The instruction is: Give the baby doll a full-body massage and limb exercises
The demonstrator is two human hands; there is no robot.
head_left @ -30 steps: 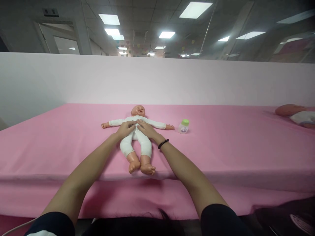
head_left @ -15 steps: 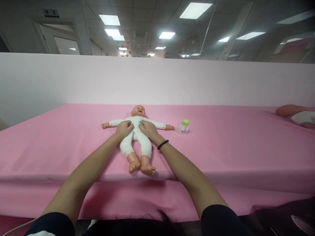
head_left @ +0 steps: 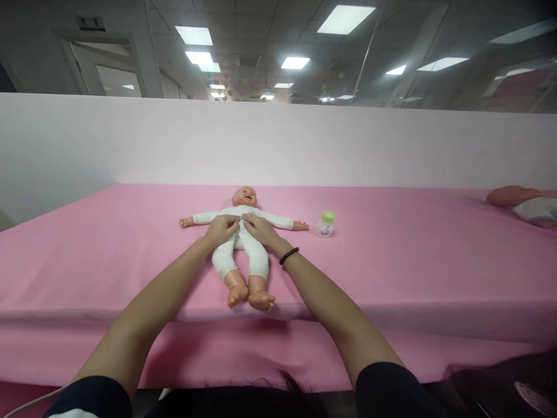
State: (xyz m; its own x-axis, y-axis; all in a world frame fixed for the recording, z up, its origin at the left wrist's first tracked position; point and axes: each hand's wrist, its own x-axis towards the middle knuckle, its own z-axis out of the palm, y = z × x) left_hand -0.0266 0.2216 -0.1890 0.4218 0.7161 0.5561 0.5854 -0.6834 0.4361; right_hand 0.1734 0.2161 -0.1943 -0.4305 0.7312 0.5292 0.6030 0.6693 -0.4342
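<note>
Pink cloth (head_left: 404,249) bears a bottle (head_left: 324,225) beside the doll (head_left: 242,238).

Left hand (head_left: 223,230) and right hand (head_left: 261,230), seemingly just apart, touch the doll (head_left: 242,239).

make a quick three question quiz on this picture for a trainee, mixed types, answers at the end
1. Fill in the gap: the left hand and the right hand rest on the ____ of the doll.
2. Multiple choice: on which side is the dark bracelet worn? A) left B) right C) both
3. True or false: the bottle stands upright on the pink cloth, not touched by either hand.

Key: 1. torso; 2. B; 3. true.
</note>
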